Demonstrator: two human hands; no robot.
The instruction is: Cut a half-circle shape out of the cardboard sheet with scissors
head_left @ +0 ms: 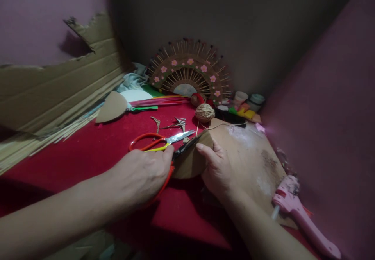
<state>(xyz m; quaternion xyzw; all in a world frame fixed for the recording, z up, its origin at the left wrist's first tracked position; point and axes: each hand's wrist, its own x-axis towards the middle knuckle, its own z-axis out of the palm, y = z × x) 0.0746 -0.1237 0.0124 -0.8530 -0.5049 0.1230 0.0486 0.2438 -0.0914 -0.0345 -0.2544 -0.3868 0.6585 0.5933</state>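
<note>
**At the near middle of my red bench (84,150), card meets scissors**

My left hand (143,170) has its fingers wrapped around the black-bladed scissors (187,146), which have a red handle. My right hand (218,170) pinches the brown card (190,163), with the thumb on top. The card is held up between my two hands, and the dark blades lie along its far edge. I can't tell if they are biting into it or just resting there.

I think this is the trimming step, because thin scraps (156,125) lie just past the card. To me, the next move calls for small, slow snips with my left fingers. My right fingers should turn the card a little at a time and keep away from the blades.

Just left of the card lie the silver scissors (177,137). A ball of string (205,112) sits on the far side, and its loose string could get in the way of a snip. Far to the left is a rounded card piece (111,108). On the right, the pink glue gun (288,197) rests by the brown board (238,150). A flowery fan (190,61) stands at the far end.
</note>
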